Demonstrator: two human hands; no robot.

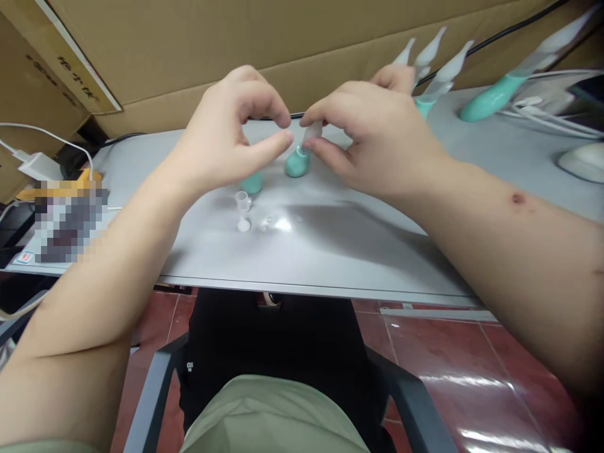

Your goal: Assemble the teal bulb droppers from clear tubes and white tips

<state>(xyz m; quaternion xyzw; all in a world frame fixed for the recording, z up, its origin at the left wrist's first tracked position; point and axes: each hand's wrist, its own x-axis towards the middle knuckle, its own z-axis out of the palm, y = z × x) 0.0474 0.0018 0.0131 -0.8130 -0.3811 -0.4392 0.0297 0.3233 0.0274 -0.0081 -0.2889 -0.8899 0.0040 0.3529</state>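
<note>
My right hand (363, 135) pinches the translucent upper part of a small bulb aspirator between thumb and fingers. Its teal bulb (297, 162) hangs just below the fingertips, at or near the tabletop; I cannot tell if it touches. To the left, my left hand (240, 123) curves with thumb and index finger apart and nothing between them. Partly hidden under that hand is another teal piece (252, 183). Small clear plastic parts (243, 202) lie on the table nearer to me, with tiny clear bits (267, 223) beside them.
Several aspirators with teal bulbs and pale pointed tips (455, 66) stand behind my right hand. Another aspirator (495, 97) leans at the right, near white cables (542, 113). Cardboard (189, 50) walls the grey table (302, 264) at the back. A white charger (42, 167) sits left.
</note>
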